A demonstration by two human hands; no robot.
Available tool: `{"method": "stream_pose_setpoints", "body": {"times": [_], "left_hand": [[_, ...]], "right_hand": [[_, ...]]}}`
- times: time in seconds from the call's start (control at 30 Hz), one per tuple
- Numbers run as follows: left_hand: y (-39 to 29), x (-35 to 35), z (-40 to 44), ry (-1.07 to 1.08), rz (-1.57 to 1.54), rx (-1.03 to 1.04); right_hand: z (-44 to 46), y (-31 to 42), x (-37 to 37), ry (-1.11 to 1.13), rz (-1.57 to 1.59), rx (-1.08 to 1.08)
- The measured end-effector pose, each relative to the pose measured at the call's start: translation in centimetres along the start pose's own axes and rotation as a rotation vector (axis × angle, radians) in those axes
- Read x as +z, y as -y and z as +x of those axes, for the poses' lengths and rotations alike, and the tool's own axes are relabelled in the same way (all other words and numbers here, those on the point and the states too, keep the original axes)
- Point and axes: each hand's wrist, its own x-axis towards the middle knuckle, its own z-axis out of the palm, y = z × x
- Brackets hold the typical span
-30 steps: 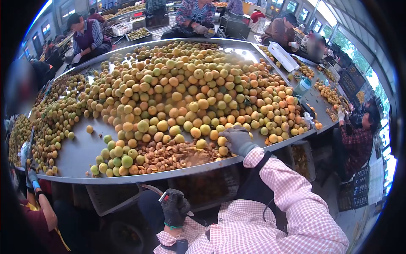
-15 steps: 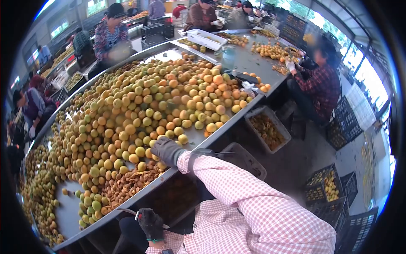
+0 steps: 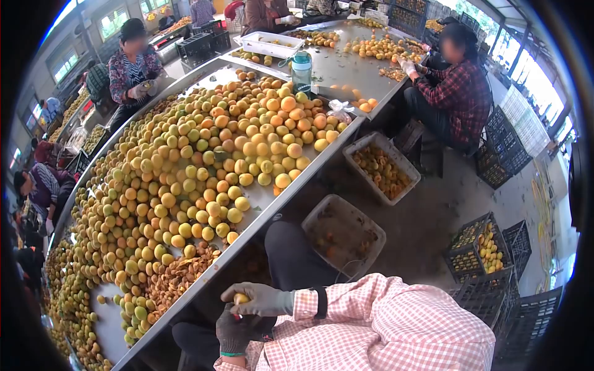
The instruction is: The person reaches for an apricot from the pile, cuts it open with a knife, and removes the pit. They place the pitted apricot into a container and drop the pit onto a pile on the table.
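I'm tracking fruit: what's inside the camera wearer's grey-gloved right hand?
Part of a round yellow fruit shows in the grey-gloved right hand. The rest, and the palm, are covered and cannot be seen.

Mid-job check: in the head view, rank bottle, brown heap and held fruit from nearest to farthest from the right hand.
1. Held fruit: in the right hand.
2. Brown heap: ahead-left, by the table's near edge.
3. Bottle: well ahead, toward the far end.
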Motion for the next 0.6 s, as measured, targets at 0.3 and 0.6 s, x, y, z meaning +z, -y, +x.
{"method": "stream_pose_setpoints", "body": {"times": [0.3, 0.6], "left_hand": [[-2.8, -0.4, -0.1, 0.299, -0.741, -0.328], [-4.3, -1.2, -0.7, 0.134, -0.197, -0.115]], "right_hand": [[-5.2, 2.4, -2.3, 0.033, 0.086, -0.039], [-6.6, 3.1, -1.3, -0.117, -0.104, -0.046]]}}
